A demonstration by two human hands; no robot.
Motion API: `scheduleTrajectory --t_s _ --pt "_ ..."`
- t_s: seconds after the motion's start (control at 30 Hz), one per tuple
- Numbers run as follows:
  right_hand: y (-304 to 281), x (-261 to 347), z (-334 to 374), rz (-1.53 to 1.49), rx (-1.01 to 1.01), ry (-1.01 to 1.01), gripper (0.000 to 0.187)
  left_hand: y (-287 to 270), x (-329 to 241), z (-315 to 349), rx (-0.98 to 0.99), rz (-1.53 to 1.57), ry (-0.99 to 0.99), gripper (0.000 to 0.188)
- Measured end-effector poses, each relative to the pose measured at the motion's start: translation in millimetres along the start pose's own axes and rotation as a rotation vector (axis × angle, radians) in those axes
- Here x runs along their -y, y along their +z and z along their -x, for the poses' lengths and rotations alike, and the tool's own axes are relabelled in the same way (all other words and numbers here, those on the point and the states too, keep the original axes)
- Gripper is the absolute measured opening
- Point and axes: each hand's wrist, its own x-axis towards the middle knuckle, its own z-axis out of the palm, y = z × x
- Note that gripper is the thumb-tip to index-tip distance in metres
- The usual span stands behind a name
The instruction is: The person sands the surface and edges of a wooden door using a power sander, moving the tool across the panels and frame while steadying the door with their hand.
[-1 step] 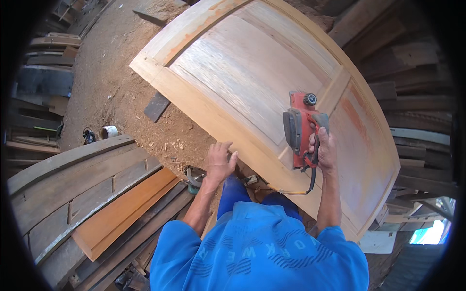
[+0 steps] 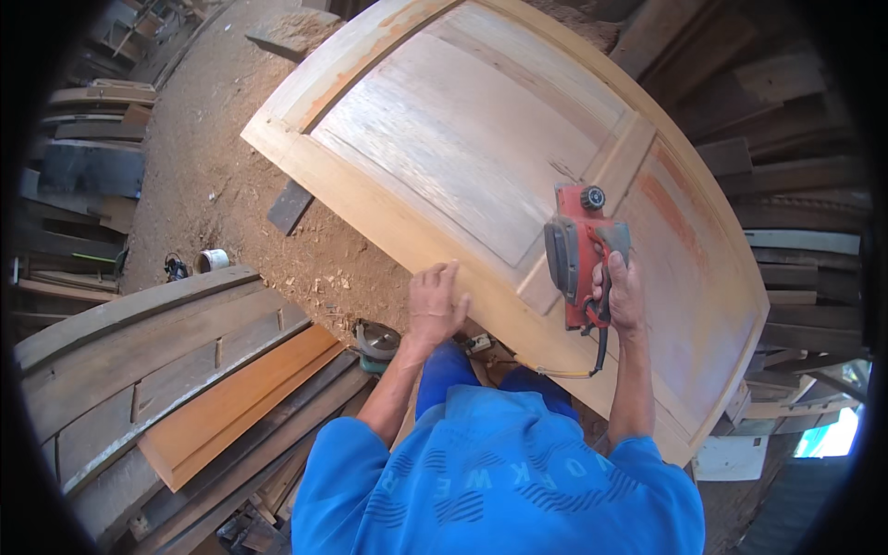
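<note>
My right hand (image 2: 625, 291) is wrapped round the rear handle of a red electric planer (image 2: 581, 250) with a black knob. The planer is over the panelled wooden door (image 2: 370, 199), near the crosspiece between two panels; whether its sole touches the wood I cannot tell. My left hand (image 2: 435, 305) is at the door's near edge, fingers stretched out and holding nothing. From the planer's rear, a black cord runs down to a yellowish cable (image 2: 566, 374). Orange patches (image 2: 668, 199) mark parts of the pale wood.
Long boards and an orange-brown plank (image 2: 245, 402) lie at the lower left. Beside them is a circular saw (image 2: 375, 342) near my leg. A white cup-like container (image 2: 213, 260) stands on the dirt floor (image 2: 208, 176). Stacked timber (image 2: 795, 194) lines the right side.
My left hand has shifted right along the door's near edge. The planer and my right hand sit slightly farther right.
</note>
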Motion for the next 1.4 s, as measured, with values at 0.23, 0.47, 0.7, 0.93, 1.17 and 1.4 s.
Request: scheduleTrajectory --t_s 0.23,0.47,0.7,0.93,1.17,1.4 --pt "-143 -17 108 0.187 0.038 0.067 0.056 146 -87 55 -0.054 -0.411 0.246 0.077" --pt "-220 -55 167 0.263 0.137 0.138 0.058 164 -99 76 -0.055 -0.42 0.122 0.07" --pt "-232 -89 200 0.273 0.29 0.268 0.063 182 -75 127 -0.187 -0.587 -0.073 0.07" --pt "-252 -104 243 0.448 0.506 0.127 0.071 206 -32 156 -0.244 -0.223 -0.271 0.07" --pt "-303 -115 286 0.65 0.56 0.211 0.064 238 -14 233 0.248 -0.132 -0.592 0.056" --pt "-242 -115 265 0.583 0.503 0.217 0.056 263 -18 282 0.428 0.018 -0.693 0.05"
